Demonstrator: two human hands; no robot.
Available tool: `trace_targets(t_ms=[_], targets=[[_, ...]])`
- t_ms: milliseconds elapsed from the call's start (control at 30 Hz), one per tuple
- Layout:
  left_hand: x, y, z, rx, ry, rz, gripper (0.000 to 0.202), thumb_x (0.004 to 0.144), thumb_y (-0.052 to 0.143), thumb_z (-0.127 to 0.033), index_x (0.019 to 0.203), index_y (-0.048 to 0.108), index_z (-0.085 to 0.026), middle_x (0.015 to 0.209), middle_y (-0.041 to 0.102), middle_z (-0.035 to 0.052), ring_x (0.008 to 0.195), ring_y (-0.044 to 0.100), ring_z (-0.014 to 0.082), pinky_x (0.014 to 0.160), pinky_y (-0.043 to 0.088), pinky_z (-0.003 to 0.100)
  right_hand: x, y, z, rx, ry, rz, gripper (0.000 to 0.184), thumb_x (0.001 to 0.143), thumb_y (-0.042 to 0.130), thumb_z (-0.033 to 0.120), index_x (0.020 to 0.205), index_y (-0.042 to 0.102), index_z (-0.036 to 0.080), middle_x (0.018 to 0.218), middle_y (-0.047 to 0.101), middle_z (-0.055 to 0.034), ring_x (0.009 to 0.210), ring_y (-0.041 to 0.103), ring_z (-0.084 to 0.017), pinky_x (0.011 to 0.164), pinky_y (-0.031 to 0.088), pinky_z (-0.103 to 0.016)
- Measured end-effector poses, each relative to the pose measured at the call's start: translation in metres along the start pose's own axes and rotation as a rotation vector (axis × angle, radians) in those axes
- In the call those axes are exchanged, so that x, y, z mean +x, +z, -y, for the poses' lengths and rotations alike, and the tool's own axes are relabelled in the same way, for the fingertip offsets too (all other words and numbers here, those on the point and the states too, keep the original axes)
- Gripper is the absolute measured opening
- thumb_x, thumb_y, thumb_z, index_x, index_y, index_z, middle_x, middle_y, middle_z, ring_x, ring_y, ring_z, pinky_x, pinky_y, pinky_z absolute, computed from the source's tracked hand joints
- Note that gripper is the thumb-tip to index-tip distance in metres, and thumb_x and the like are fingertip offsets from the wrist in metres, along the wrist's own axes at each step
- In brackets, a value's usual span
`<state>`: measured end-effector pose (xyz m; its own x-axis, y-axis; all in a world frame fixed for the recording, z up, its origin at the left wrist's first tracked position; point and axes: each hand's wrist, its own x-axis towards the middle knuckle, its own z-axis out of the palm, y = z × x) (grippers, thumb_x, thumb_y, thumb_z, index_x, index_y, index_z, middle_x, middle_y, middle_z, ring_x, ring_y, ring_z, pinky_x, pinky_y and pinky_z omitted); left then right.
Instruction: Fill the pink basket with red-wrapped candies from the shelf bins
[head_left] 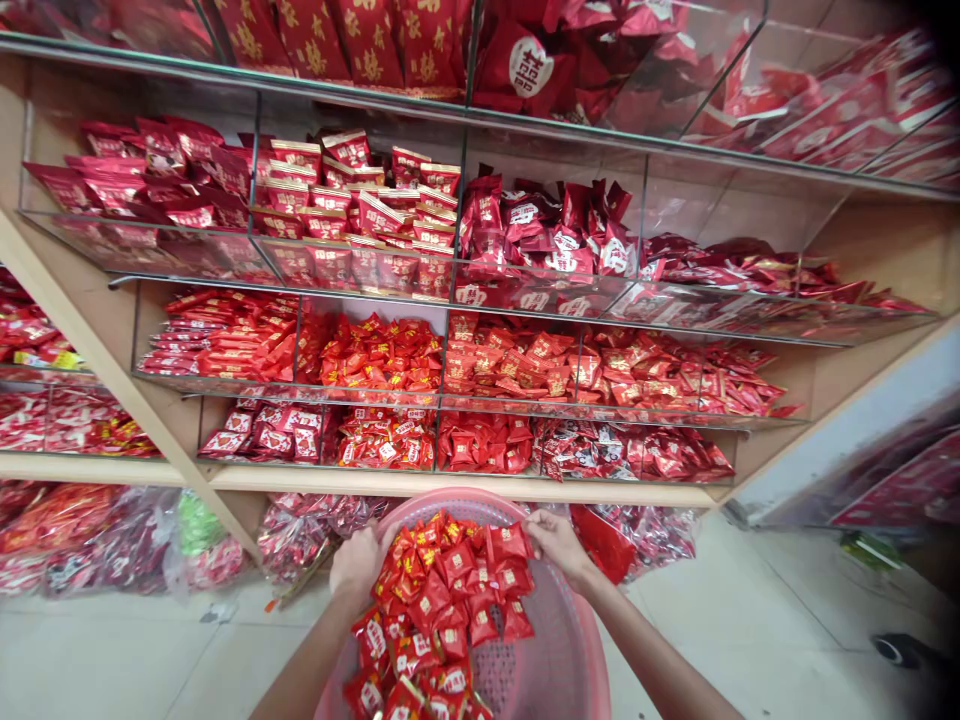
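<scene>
Filled plastic bags (112, 545) lie at far left. The left hand's (356, 560) grip is clamped on the rim of a pink basket (559, 630). Inside it, red packets (450, 580) heap leftward. The right hand (556, 545) reaches the upper packets; whether its grip pinches one cannot be told.

Shop, apparently: wooden shelving (315, 480), clear compartments (463, 190) of red wrapped packets (381, 355), filled plastic bags (105, 545) beneath.
</scene>
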<state>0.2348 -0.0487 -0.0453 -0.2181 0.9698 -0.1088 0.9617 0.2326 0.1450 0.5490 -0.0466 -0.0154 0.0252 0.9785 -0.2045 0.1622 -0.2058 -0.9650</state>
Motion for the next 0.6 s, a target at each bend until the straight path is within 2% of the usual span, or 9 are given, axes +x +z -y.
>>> trace_targets(t_ms=[100,200,333,467,600], targets=[[0.000,0.000,0.000,-0.005,0.003,-0.002,0.064,0.082,0.019,-0.058,0.106,0.057,-0.012,0.084,0.066,0.0156,0.078,0.063,0.0287,0.066,0.046,0.038,0.011,0.003,-0.012,-0.057,-0.011,-0.027,0.016,0.062,0.051,0.032,0.055,0.044,0.020,0.033,0.041,0.0083,0.030,0.035,-0.007,0.036,0.023,-0.019],[-0.001,-0.002,0.000,-0.016,0.007,0.000,0.063,0.081,0.020,-0.059,0.105,0.057,-0.013,0.083,0.066,0.0150,0.078,0.064,0.0276,0.068,0.046,0.037,0.023,0.008,-0.021,-0.212,-0.011,-0.053,0.018,0.064,0.051,0.030,0.051,0.047,0.019,0.031,0.041,0.0070,0.030,0.038,-0.009,0.038,0.027,-0.020],[-0.001,-0.003,0.000,-0.022,0.007,-0.007,0.065,0.082,0.018,-0.058,0.105,0.057,-0.012,0.084,0.066,0.0160,0.078,0.064,0.0282,0.068,0.046,0.037,0.032,0.011,-0.024,-0.457,-0.052,-0.120,0.019,0.066,0.054,0.024,0.049,0.053,0.017,0.038,0.051,0.0023,0.039,0.049,-0.011,0.044,0.032,-0.020],[-0.001,-0.002,0.000,-0.035,0.015,-0.008,0.067,0.081,0.017,-0.059,0.106,0.057,-0.011,0.086,0.066,0.0174,0.077,0.064,0.0284,0.067,0.046,0.037,0.028,0.015,-0.017,-0.845,-0.104,-0.158,0.015,0.074,0.049,0.018,0.068,0.062,0.016,0.067,0.065,-0.0077,0.063,0.060,-0.016,0.055,0.036,-0.022],[0.000,0.002,0.002,-0.016,0.031,-0.032,0.066,0.081,0.016,-0.060,0.105,0.057,-0.013,0.083,0.066,0.0161,0.075,0.064,0.0294,0.066,0.046,0.039,0.019,0.024,-0.008,-1.200,-0.110,-0.072,0.024,0.083,0.039,0.017,0.091,0.061,0.014,0.088,0.064,-0.0149,0.082,0.061,-0.021,0.064,0.039,-0.026]])
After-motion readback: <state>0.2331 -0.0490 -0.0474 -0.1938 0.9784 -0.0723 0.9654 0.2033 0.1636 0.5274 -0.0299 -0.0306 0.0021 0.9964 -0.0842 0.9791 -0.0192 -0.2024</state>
